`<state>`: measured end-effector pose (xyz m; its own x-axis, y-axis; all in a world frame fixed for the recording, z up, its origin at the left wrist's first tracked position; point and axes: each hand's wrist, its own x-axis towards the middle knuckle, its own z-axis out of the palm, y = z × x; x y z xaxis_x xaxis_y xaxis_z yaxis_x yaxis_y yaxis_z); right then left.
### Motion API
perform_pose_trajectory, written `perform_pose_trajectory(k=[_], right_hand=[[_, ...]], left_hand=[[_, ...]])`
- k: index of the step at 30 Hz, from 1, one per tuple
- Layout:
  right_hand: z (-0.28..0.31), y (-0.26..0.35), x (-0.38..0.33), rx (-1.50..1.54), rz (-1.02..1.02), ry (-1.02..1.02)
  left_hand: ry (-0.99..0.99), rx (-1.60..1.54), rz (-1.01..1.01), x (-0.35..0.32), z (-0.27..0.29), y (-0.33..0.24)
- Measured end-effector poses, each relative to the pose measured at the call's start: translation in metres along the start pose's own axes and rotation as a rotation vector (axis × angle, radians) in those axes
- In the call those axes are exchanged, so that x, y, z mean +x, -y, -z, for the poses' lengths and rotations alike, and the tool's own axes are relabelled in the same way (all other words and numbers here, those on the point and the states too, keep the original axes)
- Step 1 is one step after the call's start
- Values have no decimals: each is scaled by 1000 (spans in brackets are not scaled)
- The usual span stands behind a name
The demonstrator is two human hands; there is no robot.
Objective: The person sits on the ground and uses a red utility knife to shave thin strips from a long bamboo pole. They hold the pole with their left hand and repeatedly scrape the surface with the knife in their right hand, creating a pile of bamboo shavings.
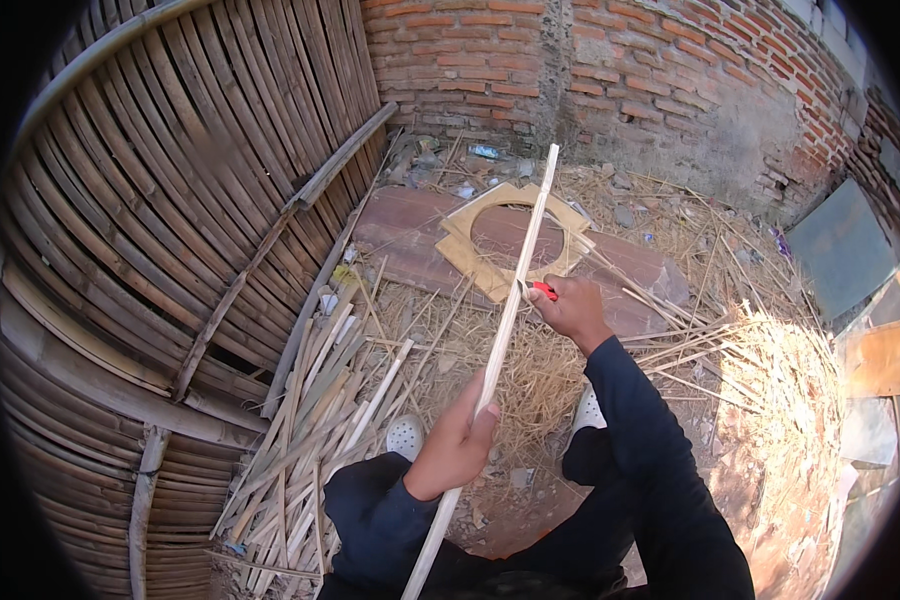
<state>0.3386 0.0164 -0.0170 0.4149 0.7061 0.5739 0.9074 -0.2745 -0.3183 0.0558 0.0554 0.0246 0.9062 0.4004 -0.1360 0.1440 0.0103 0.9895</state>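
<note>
A long, pale bamboo strip (537,232) runs from my lap up and away past my knees, tilted slightly to the right. My left hand (457,440) is wrapped round its lower half, thumb on top. Farther up, my right hand (573,308) grips a small red-handled knife (543,290). Its dark end meets the strip's right edge; the blade itself is mostly hidden. Beyond the hands, behind the strip, lies a wooden frame (457,250) with a large round hole.
A reddish-brown board (395,232) lies under the frame. Split bamboo strips (300,440) are heaped at my left, beside a bamboo slat wall (160,190). Shavings (530,400) cover the ground between my shoes. A brick wall (660,80) closes off the back; sheets (840,250) lean at the right.
</note>
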Motion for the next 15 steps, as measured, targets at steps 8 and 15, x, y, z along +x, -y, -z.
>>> perform_pose_trajectory(k=[8,15], right_hand=[[8,-50,11,-128,-113,-27],[8,-100,12,-91,-361,-58]], left_hand=[[79,-40,-82,-9,-17,20],[86,139,-129,-21,-29,24]])
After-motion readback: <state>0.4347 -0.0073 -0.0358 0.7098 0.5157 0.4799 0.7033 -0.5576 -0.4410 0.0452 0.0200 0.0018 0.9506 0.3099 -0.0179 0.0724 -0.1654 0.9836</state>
